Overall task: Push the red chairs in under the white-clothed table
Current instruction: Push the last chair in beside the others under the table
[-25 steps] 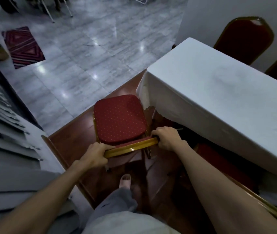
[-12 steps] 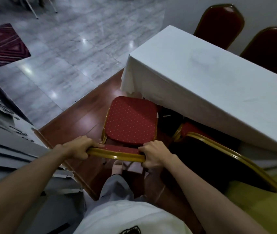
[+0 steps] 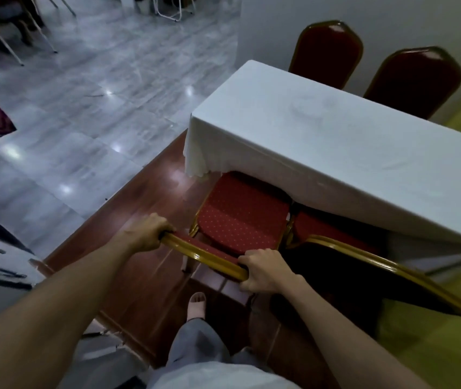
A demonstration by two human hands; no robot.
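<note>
My fingers (image 3: 164, 230) on both hands are curled tight around the gold top bar (image 3: 204, 255) of the red dotted padded chair (image 3: 242, 214) at frame centre, seat partly under the white-clothed table (image 3: 336, 153), so I should push straight and slow.

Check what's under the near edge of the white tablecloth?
Under the tablecloth edge: the front of the red seat held by both hands, and part of a second seat beside it. Table legs and anything deeper are covered.
</note>
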